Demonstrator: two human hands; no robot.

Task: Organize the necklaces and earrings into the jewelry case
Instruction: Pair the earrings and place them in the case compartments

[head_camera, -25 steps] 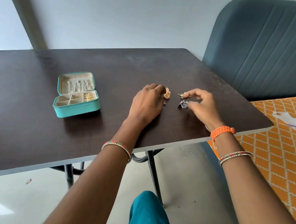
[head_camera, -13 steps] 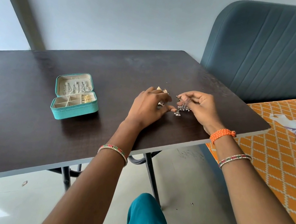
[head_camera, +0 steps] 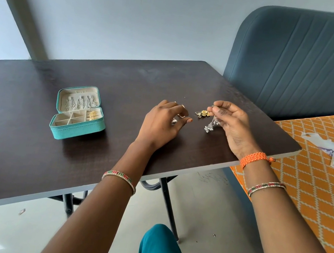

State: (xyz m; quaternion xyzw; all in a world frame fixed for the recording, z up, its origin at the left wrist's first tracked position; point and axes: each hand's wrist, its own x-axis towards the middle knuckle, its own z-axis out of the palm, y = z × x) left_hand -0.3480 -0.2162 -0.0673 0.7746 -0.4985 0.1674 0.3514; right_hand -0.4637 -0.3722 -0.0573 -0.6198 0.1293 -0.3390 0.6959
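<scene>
Raised since a second ago, the right hand has turned palm-up off the table and now pinches the top of a silver earring between thumb and forefinger, its cluster hanging just below the pinch and near the tabletop; whether it still touches the wood cannot be told. A gold earring lies just left of that pinch, no longer covered. The left hand stays low, fingers curled loosely around a small silver piece; contact looks likely but a firm hold cannot be confirmed. One earring thus appears picked and ready to carry. The case stands open well left of both hands, necklaces in its lid, a gold item in one tray cell. Small pieces beyond the left fingertips are too tiny to identify.
</scene>
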